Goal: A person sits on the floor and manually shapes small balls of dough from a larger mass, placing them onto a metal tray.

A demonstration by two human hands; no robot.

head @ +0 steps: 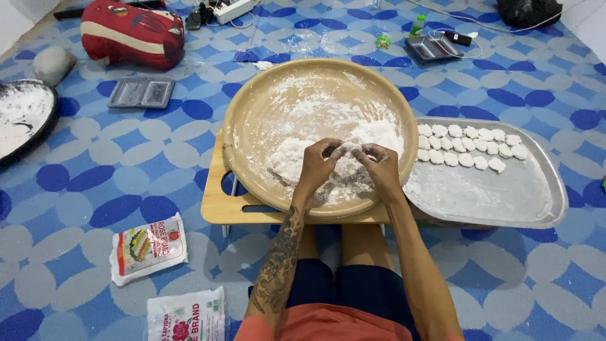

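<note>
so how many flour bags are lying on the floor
2. One flour bag lies flat on the patterned floor left of the person's knees. The second flour bag lies just below it at the bottom edge, partly cut off. Others may lie outside the view.

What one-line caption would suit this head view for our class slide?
Both hands, left and right, pinch dough over a floured bowl, beside a tray of pieces.

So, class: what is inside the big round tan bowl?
The bowl holds loose white flour and a dough lump. Both hands' fingers pinch a dough piece, hiding the dough beneath.
</note>
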